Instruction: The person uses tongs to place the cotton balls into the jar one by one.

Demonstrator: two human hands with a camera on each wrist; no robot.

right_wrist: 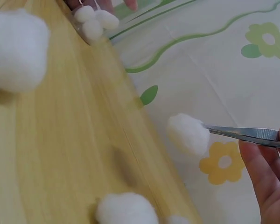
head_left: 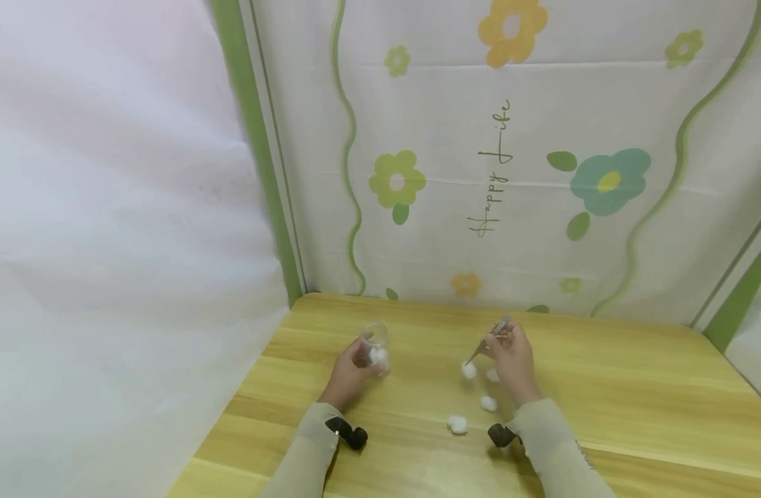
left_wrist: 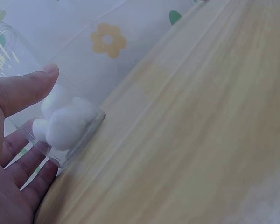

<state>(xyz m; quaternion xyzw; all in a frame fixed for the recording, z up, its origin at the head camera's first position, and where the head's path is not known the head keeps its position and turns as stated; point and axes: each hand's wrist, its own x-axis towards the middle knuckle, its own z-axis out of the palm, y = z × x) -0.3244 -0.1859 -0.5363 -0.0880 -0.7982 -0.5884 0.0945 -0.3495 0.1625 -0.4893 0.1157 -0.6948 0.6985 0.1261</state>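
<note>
My left hand (head_left: 348, 374) grips a clear glass jar (head_left: 374, 335) standing on the table, thumb on one side and fingers on the other. Several white cotton balls (left_wrist: 67, 123) lie at the bottom of the jar in the left wrist view. Metal tweezers (right_wrist: 245, 133) are pinched in my right hand (head_left: 511, 360), to the right of the jar. Their tips hold one cotton ball (right_wrist: 188, 134), which hangs above the table in the right wrist view. Loose cotton balls lie near my right hand, one (head_left: 457, 425) nearer me and another (head_left: 488, 403) just below the hand.
The wooden table (head_left: 405, 463) runs back to a white curtain (head_left: 443, 138) printed with flowers and lettering. A plain white sheet (head_left: 119, 242) hangs along the left side. Black wrist straps (head_left: 348, 433) with cameras sit on both sleeves.
</note>
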